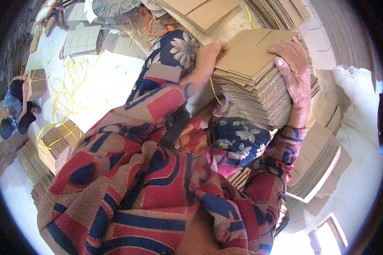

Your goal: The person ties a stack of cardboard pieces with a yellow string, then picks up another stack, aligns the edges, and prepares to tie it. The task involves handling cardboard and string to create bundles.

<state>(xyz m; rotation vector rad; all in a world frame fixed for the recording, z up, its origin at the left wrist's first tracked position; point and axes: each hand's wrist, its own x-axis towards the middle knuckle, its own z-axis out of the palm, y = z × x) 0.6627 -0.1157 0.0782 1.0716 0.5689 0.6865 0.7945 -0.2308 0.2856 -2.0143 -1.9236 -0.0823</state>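
A thick stack of flat brown cardboard sheets [253,53] sits before me, its top sheets slightly askew and a slit showing in the top one. My right hand [291,63] grips its right side, fingers bent over the top edge and thumb against the layered side. At the stack's left edge is my left hand [209,57], its fingers drawn together; what lies in them is hidden. A thin yellow strap [215,92] hangs just below the left hand, beside the stack. Another length of yellow strap shows beyond that hand.
More cardboard stacks stand around: one at far right [274,12], one at near right [315,170], and a strapped bundle [60,144] at left. Loose yellow straps [68,85] tangle on the pale floor. Another person [18,106] crouches at far left by a strapped bundle.
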